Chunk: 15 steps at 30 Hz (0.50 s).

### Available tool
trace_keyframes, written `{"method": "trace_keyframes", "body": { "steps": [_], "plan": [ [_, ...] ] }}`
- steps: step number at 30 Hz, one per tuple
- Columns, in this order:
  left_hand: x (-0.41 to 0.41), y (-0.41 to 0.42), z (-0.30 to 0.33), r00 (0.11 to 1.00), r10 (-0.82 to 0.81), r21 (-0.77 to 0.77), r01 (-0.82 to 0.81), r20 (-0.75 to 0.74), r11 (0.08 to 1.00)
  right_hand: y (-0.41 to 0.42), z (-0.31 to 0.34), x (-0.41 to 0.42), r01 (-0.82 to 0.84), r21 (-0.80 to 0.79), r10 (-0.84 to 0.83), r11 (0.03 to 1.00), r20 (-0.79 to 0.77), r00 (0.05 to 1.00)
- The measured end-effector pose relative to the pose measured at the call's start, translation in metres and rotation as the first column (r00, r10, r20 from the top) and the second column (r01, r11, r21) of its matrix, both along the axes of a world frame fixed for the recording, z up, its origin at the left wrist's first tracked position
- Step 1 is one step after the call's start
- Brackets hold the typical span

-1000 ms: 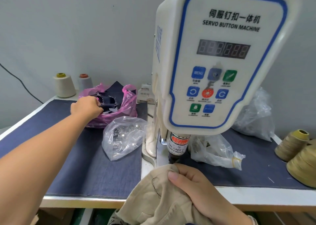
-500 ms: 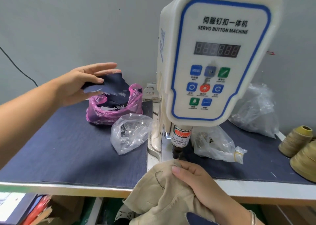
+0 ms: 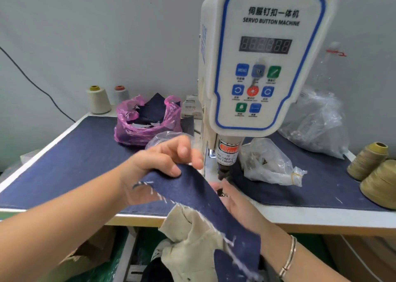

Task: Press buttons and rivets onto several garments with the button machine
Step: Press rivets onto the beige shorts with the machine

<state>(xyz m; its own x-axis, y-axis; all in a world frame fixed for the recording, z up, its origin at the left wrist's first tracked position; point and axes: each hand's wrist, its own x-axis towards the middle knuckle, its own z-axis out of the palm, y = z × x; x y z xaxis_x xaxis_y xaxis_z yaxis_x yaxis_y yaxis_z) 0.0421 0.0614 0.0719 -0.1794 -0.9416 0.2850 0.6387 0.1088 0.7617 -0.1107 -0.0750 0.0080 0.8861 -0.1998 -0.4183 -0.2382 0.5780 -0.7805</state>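
Denim scrap (image 3: 192,194) now at machine (image 3: 263,67).

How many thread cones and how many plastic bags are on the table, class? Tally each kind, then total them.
Thread cones: 4 (cream, grey, two olive)
Plastic bags: 4 (pink, three clear)
Total: 8

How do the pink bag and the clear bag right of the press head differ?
The pink bag stands open-topped with dark denim scraps sticking out; the clear bag lies on its side, tied shut with a rubber band, holding small parts. The pink bag sits left of the machine, farther back; the clear bag lies right, nearer. Both rest on the denim-covered table.
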Motion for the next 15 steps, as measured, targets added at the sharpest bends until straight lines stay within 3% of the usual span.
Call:
{"method": "trace_keyframes", "body": {
  "steps": [2,3,4,6,8,10,13,15],
  "plan": [
    [0.007,0.001,-0.015,0.964,0.228,0.164,-0.249,0.137,0.955,-0.008,0.006,-0.003,0.082,0.036,-0.083,0.996,0.031,0.996],
    [0.013,0.004,-0.023,0.913,0.342,0.213,-0.388,0.222,0.897,-0.012,0.002,-0.002,0.074,0.01,-0.074,0.997,0.056,0.996],
    [0.022,0.009,-0.031,0.87,0.413,0.235,-0.475,0.269,0.848,-0.012,0.004,-0.008,0.019,0.096,-0.029,0.995,0.095,0.995],
    [0.036,0.015,-0.046,0.838,0.44,0.249,-0.524,0.323,0.815,-0.014,0.005,-0.018,-0.058,0.129,0.039,0.99,0.142,0.989],
    [0.046,0.021,-0.054,0.826,0.347,0.247,-0.485,0.443,0.839,-0.023,0.002,-0.026,-0.184,-0.01,0.182,0.983,0.175,0.967],
    [0.049,0.027,-0.053,0.745,0.15,0.26,-0.404,0.65,0.877,-0.029,0.01,-0.024,-0.223,-0.162,0.247,0.961,0.145,0.958],
    [0.044,0.025,-0.052,0.521,-0.201,0.386,-0.275,0.829,0.88,-0.038,0.014,-0.021,-0.23,-0.249,0.27,0.941,0.136,0.953],
    [0.033,0.019,-0.049,0.353,-0.286,0.385,-0.253,0.891,0.887,-0.041,0.018,-0.021,-0.257,-0.316,0.309,0.913,0.126,0.943]
  ]
}}
